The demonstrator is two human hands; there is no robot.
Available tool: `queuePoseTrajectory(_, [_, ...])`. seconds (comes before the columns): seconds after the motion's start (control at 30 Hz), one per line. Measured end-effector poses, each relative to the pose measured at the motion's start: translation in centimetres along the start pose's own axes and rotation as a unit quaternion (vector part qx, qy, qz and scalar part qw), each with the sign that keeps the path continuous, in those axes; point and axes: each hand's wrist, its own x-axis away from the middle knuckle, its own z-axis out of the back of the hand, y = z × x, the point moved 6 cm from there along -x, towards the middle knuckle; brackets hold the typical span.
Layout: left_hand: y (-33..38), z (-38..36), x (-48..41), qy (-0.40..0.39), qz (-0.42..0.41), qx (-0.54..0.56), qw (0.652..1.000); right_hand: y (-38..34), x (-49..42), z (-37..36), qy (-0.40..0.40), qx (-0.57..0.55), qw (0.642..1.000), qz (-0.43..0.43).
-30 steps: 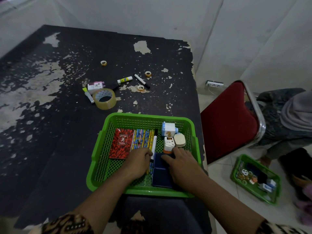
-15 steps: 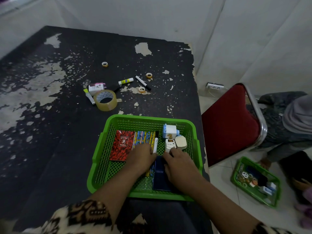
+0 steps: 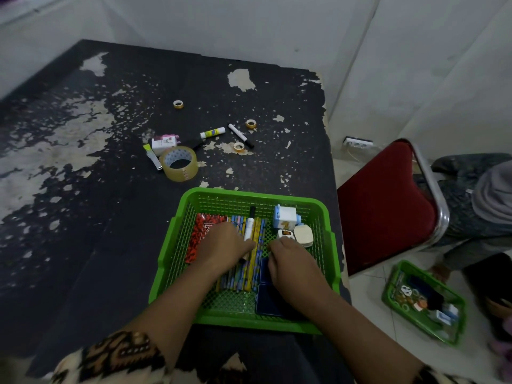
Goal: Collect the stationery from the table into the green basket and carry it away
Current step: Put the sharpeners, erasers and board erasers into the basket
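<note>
The green basket (image 3: 177,234) stands on the black table (image 3: 116,223) near its front right corner. Inside lie a red notebook (image 3: 201,225), a row of coloured pencils (image 3: 257,261), a white marker (image 3: 249,227), a blue-white cube sharpener (image 3: 285,217), a cream eraser (image 3: 304,235) and dark blue boxes (image 3: 270,300). My left hand (image 3: 224,245) rests on the pencils and notebook, thumb against the marker. My right hand (image 3: 291,263) lies over the blue boxes, fingertips touching the pencils' right side. Further back on the table lie a big tape roll (image 3: 180,163), a glue stick (image 3: 212,132), a pen (image 3: 240,135) and small tape rolls (image 3: 238,146).
A pink-white box (image 3: 164,142) and a yellow-green cutter (image 3: 152,157) lie beside the big roll. A red chair (image 3: 385,209) stands right of the table. On the floor sits a second green basket (image 3: 393,289), and a seated person (image 3: 479,206) is behind the chair.
Both hands slid a little forward inside the basket, and the marker now lies on top of the pencils. The view came slightly closer.
</note>
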Motion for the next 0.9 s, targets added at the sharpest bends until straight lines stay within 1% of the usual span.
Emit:
queuePoseTrajectory(0.07, [-1.6, 1.7, 1.0, 0.026, 0.002, 0.019, 0.999, -0.9, -1.4, -0.5, -0.026, 0.001, 1.000, 0.006])
queuePoseTrajectory(0.17, [-4.0, 3.5, 2.3, 0.057, 0.020, 0.045, 0.997, -2.1, -3.4, -2.2, -0.100, 0.038, 0.994, 0.009])
queuePoseTrajectory(0.23, [-5.1, 4.2, 2.9, 0.057, 0.023, 0.054, 0.997, -2.5, -4.1, -3.3, -0.143, 0.059, 0.988, 0.014])
queuePoseTrajectory(0.3, [-5.1, 4.5, 3.4, 0.045, 0.008, 0.061, 0.997, -2.5, -4.4, -4.0, -0.168, 0.082, 0.982, 0.017])
queuePoseTrajectory(0.4, [-5.0, 5.1, 4.0, 0.039, -0.016, 0.071, 0.997, -2.6, -4.6, -4.2, -0.162, 0.107, 0.981, 0.024])
queuePoseTrajectory(0.53, [-5.5, 5.7, 4.2, 0.033, -0.027, 0.085, 0.995, -3.3, -4.8, -4.0, -0.159, 0.148, 0.975, 0.051])
queuePoseTrajectory(0.6, [-5.7, 5.8, 4.1, 0.022, -0.032, 0.090, 0.995, -3.7, -5.0, -3.9, -0.152, 0.149, 0.975, 0.056])
queuePoseTrajectory(0.7, [-5.7, 5.9, 3.9, 0.017, -0.038, 0.092, 0.995, -4.9, -4.9, -3.7, -0.120, 0.140, 0.980, 0.080])
queuePoseTrajectory(0.73, [-5.6, 6.0, 3.9, 0.018, -0.041, 0.092, 0.995, -5.3, -4.6, -4.0, -0.124, 0.140, 0.978, 0.091])
queuePoseTrajectory(0.8, [-5.6, 5.9, 3.8, 0.017, -0.046, 0.093, 0.994, -6.0, -3.6, -5.0, -0.155, 0.147, 0.971, 0.105])
queuePoseTrajectory(0.9, [-5.5, 5.8, 3.8, 0.014, -0.048, 0.089, 0.995, -6.1, -2.9, -5.9, -0.187, 0.155, 0.965, 0.096])
